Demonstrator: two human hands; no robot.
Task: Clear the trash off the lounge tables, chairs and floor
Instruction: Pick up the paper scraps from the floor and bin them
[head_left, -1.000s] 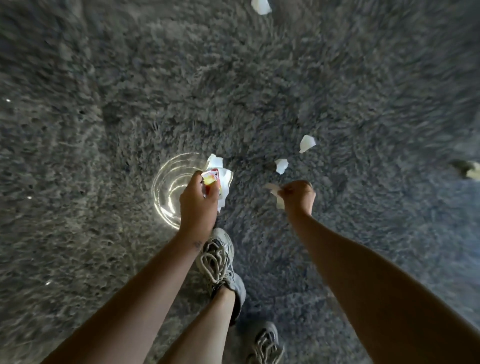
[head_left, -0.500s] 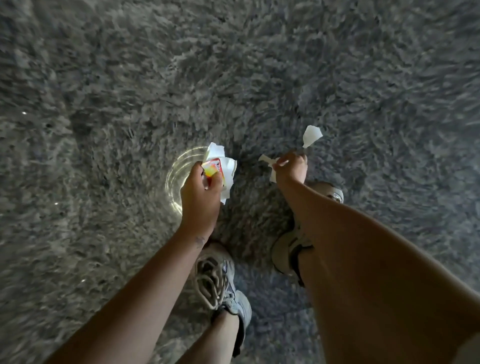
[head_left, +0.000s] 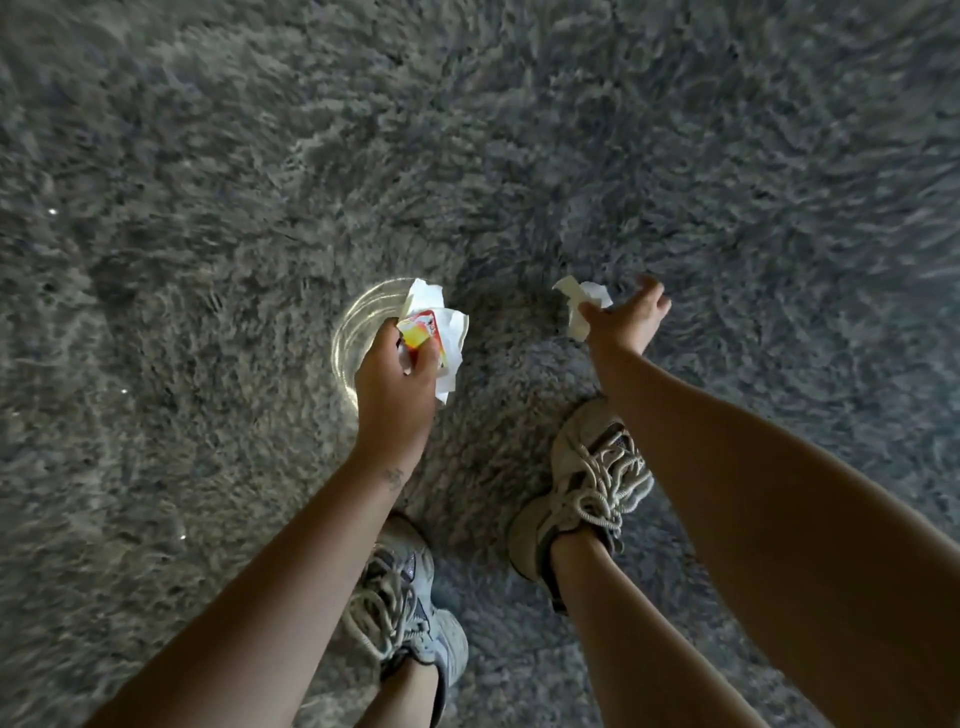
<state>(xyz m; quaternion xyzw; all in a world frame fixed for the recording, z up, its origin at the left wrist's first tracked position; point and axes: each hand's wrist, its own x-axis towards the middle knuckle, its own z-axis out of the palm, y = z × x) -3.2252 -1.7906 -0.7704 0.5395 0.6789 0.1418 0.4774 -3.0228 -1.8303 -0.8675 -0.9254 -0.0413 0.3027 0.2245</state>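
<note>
My left hand (head_left: 397, 384) grips a bundle of trash above the grey shag carpet: a clear plastic cup (head_left: 358, 332), crumpled white paper (head_left: 448, 332) and a small red and yellow wrapper (head_left: 422, 335). My right hand (head_left: 626, 322) reaches low over the carpet and pinches several white paper scraps (head_left: 579, 306) with thumb and forefinger, while its other fingers spread outward. Any paper under that hand is hidden.
Grey shag carpet (head_left: 260, 182) fills the whole view. My two feet in light laced sneakers stand below the hands, the left shoe (head_left: 410, 618) and the right shoe (head_left: 592, 478).
My right hand moved forward and gathered the loose white scraps off the carpet; no scraps lie loose on the rug now. My right foot stepped forward. The left hand kept its bundle.
</note>
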